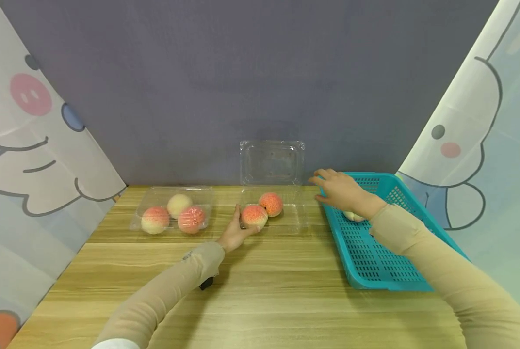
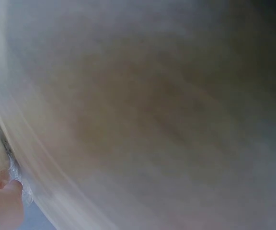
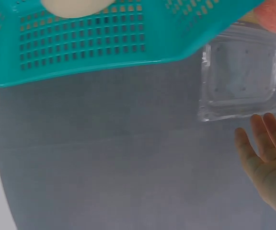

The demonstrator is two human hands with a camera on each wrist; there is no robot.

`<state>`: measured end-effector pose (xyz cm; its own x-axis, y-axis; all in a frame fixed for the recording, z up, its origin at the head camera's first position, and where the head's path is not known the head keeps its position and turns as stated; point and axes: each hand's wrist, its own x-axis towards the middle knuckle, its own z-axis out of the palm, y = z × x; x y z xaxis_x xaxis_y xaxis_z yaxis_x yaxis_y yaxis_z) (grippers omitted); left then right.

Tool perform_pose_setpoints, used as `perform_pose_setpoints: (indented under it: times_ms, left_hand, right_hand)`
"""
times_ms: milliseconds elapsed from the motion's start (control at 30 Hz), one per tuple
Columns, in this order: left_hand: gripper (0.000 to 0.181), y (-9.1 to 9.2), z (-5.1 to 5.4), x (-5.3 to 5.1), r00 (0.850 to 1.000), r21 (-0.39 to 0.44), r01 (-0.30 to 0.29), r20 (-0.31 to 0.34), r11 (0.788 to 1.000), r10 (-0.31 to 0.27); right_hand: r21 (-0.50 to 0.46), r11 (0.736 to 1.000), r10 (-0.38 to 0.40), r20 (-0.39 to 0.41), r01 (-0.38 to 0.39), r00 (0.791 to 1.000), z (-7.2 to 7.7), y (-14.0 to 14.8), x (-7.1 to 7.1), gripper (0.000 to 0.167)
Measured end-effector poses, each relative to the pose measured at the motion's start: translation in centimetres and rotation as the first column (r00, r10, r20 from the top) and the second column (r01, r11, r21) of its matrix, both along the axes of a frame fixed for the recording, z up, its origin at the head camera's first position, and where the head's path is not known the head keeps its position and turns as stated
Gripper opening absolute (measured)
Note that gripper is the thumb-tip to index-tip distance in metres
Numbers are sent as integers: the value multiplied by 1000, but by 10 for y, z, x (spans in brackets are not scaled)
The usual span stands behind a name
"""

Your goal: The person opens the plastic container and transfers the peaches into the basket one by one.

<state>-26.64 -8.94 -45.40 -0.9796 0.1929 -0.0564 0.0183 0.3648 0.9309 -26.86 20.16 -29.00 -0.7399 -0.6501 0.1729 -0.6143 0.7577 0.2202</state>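
Note:
My left hand (image 1: 235, 233) touches the front left corner of a clear plastic clamshell box (image 1: 288, 220), its thumb along the front and its fairly straight fingers up the left side. Close against that hand lies a red-and-cream peach (image 1: 254, 216), with a redder peach (image 1: 271, 203) behind it in the box. The thumb (image 2: 6, 201) shows beside a peach and the plastic edge in the left wrist view. Over the left rim of a teal basket (image 1: 347, 264) hovers my right hand (image 1: 340, 190), fingers spread and holding nothing. A pale rounded thing (image 3: 78, 4) sits in the basket, partly hidden.
On the left stands another clear plastic box (image 1: 153, 196), with its lid down over three peaches (image 1: 191, 219). The middle box's lid (image 1: 271, 162) stands raised near the grey wall (image 1: 260, 87). The wooden table (image 1: 264, 295) extends toward me.

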Motion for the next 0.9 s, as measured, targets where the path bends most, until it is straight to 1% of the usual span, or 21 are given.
perform_pose_setpoints:
  times_ms: [133, 367, 533, 700, 900]
  left_hand:
    - [110, -1, -1, -1, 1000, -1, -3, -4, 1000, 3]
    - [111, -3, 0, 0, 1000, -6, -1, 5, 1000, 1]
    - [110, -2, 0, -1, 1000, 10, 1, 10, 1000, -2]
    - [110, -2, 1, -4, 1000, 15, 6, -1, 1000, -6]
    - [110, -4, 1, -4, 1000, 24, 14, 24, 1000, -15]
  right_hand:
    - [15, 999, 28, 16, -29, 999, -1, -18, 0, 47]
    - [49, 996, 74, 44, -76, 996, -9, -50, -2, 46]
    - [50, 994, 87, 95, -92, 992, -12, -71, -7, 46]
    - [45, 996, 70, 173, -79, 982, -17, -86, -14, 48]
    - [62, 998, 14, 264, -32, 964, -27, -102, -25, 52]
